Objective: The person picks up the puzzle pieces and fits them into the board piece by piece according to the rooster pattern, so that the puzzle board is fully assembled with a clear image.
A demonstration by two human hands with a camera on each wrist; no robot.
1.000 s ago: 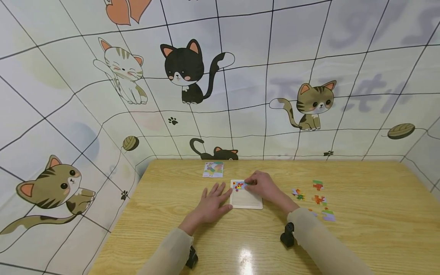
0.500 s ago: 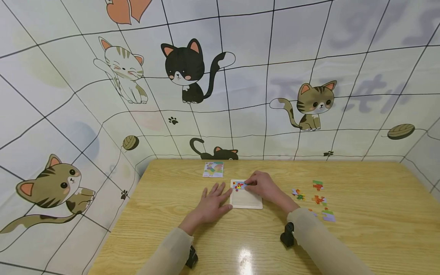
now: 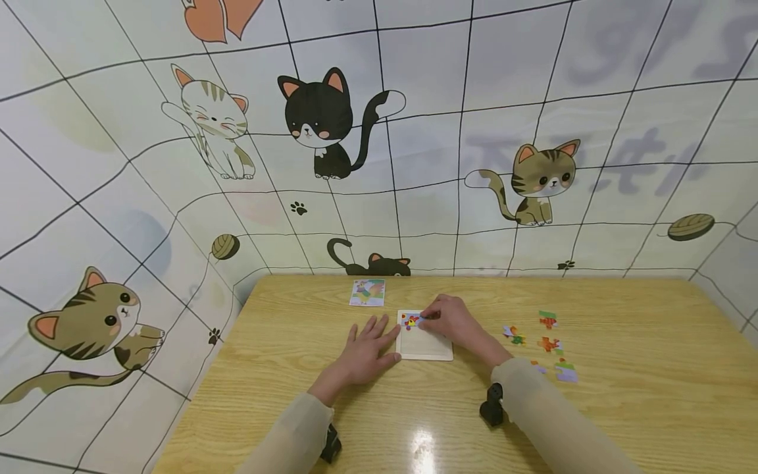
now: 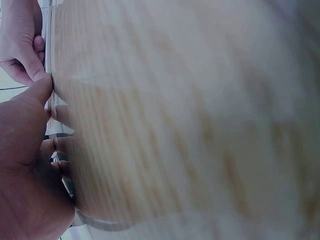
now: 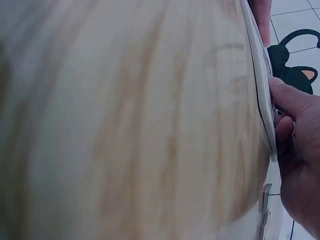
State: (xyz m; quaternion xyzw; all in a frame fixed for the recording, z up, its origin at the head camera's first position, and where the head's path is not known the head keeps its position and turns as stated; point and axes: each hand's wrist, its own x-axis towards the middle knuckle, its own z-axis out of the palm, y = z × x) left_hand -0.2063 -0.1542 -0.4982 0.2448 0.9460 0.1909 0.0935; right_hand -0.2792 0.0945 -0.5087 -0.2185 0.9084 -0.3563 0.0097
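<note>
Across the room from me, a person in beige sleeves (image 3: 559,411) works with both hands over a square wooden puzzle tray (image 3: 424,351) that lies flat on a wood-grained table (image 3: 651,368), left of the table's middle and closer to its far edge than its near one. The left hand (image 3: 366,353) lies palm down on the tabletop, fingers spread, index finger and thumb reaching the tray's left edge. The right hand (image 3: 454,322) bends over the tray's far right corner, thumb and fingertips pinching a puzzle piece (image 3: 423,316) mostly hidden beneath them. Beside it, fitted pieces (image 3: 410,320) in red, yellow and blue fill the tray's far left corner; its near half shows bare wood. Toward the table's right edge, loose pieces (image 3: 549,344) in green, orange and lilac lie scattered near the right forearm. A square picture card (image 3: 367,293) rests by the table's far edge, beyond the left hand. Black cameras (image 3: 493,406) hang at both wrists, and cartoon cats (image 3: 320,115) decorate the wall (image 3: 432,164) behind.
</note>
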